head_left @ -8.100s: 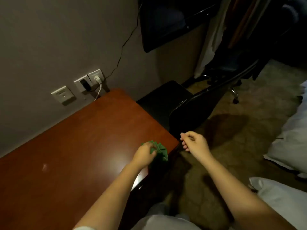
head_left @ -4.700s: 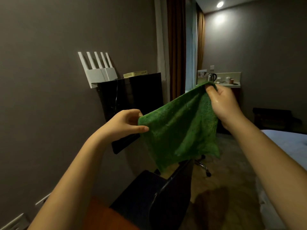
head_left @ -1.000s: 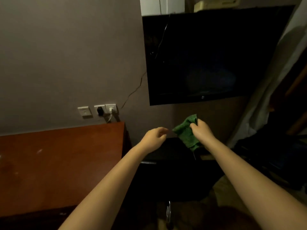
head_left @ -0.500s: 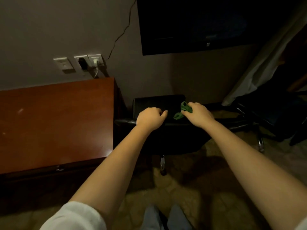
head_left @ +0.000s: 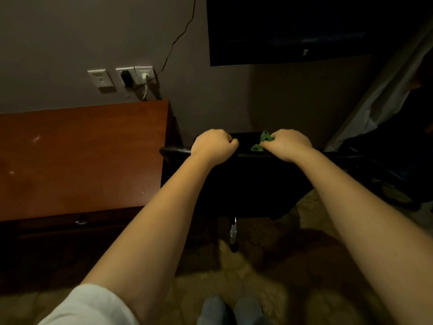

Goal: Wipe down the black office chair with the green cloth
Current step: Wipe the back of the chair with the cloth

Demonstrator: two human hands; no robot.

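Two bare arms reach out from the bottom of the view toward the black office chair [head_left: 246, 184], which stands on the patterned brown carpet floor [head_left: 269, 266] with its back turned to the person. To the left of the chair, right beside it, is the big reddish-brown wooden desk [head_left: 82, 156], pushed up to the grey wall [head_left: 70, 31]. A flat black screen [head_left: 293, 26] hangs on the wall above the chair. A pale curtain [head_left: 384, 95] hangs down at the right.

The left hand [head_left: 212, 146] is curled in a fist over the top edge of the chair back and grips it. The right hand [head_left: 287, 144] rests on the same top edge, a bit to the right, well apart from the left one. Its fingers are closed tight around the small bunched-up green cloth [head_left: 262, 141]. Only a bit of the cloth pokes out on the left of that hand, touching the top of the chair.

On the wall above the desk are three white wall plates [head_left: 121, 77], with a thin dark wire [head_left: 178, 38] going up from them.
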